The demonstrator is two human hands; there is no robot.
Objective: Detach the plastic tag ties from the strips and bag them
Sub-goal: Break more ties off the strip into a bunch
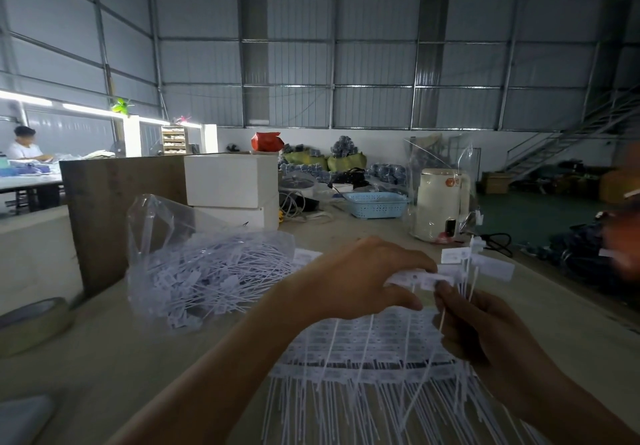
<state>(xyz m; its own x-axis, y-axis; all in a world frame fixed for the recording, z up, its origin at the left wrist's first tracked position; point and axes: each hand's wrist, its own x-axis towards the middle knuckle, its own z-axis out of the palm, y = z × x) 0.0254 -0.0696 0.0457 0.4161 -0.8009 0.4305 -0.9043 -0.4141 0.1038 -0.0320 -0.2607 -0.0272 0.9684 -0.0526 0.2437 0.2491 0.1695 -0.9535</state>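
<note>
Both hands are busy over the counter: left hand pinches a tag at the top of the bunch, right hand grips a bundle of ties. The strips lie right under them, and the bag, stuffed with loose ties, sits to the left.
</note>
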